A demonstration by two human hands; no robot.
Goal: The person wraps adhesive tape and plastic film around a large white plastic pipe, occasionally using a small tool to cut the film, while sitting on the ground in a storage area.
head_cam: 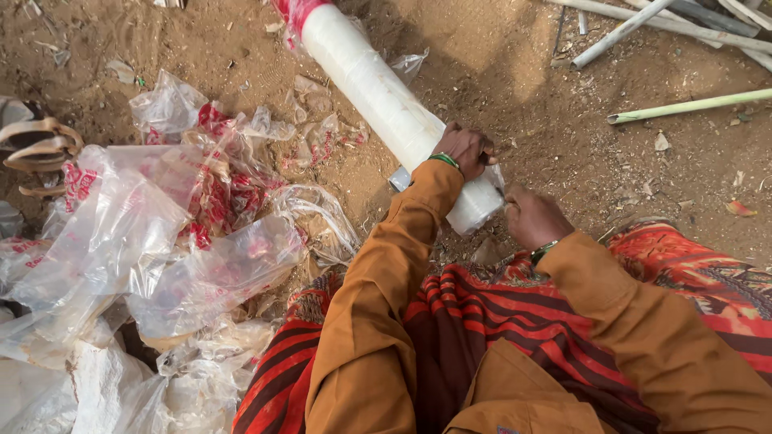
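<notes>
Over the red patterned cloth (515, 313) on the lap, the right hand (535, 219) cups the near end of a long white roll (386, 104), its grip curled against it. Just beyond, the left hand (466, 150) clamps over the roll. Crumpled clear plastic bags (161, 233) lie leftward on the dirt ground (563, 137).

White plastic roll (378, 96) with a red-printed end; clear bags (161, 233) printed red; orange-brown sleeves (378, 305); green bangle (444, 160); red-and-black striped cloth (498, 313); brown dirt ground (515, 72).
</notes>
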